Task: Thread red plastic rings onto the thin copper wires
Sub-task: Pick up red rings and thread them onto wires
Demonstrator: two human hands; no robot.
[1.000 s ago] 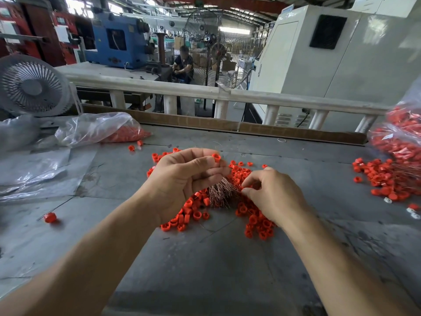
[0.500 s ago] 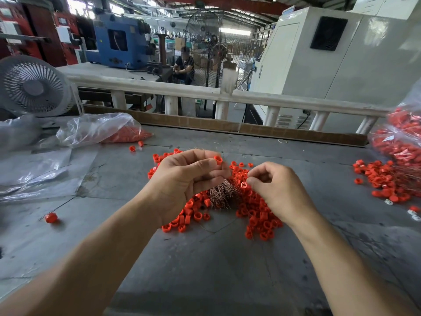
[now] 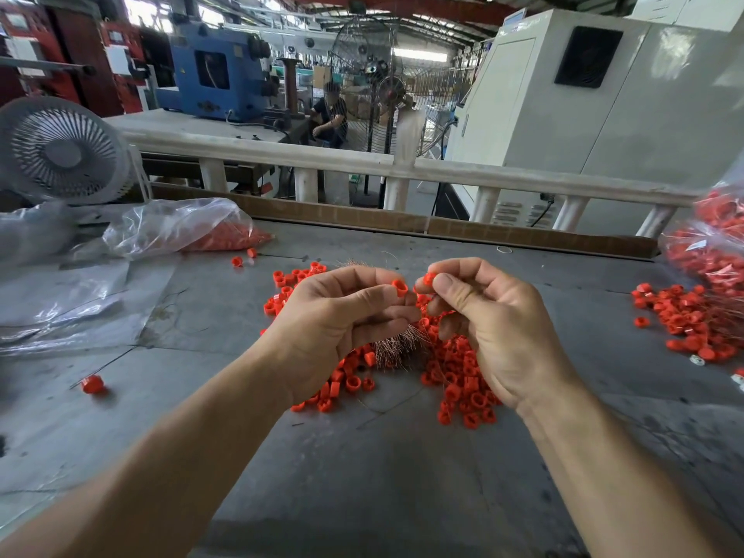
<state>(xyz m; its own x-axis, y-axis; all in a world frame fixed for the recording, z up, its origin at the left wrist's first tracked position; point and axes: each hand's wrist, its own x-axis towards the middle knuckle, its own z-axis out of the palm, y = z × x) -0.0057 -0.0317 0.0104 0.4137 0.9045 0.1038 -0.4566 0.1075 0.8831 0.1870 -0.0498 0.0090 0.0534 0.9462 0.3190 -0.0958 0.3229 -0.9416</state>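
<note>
Right hand [image 3: 495,332] raised, ring [image 3: 430,278] now pinched

- The single head camera looked forward and down from the person's head, wide-angle.
- It sat close over the table [image 3: 362,477], forearms entering from the bottom edge.
- Beyond the railing [image 3: 483,177], the workshop showed far off.

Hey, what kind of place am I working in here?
Most likely a factory floor: a blue machine and big standing fan fill the hall behind, and the grey workbench holds heaps of loose red rings.
</note>
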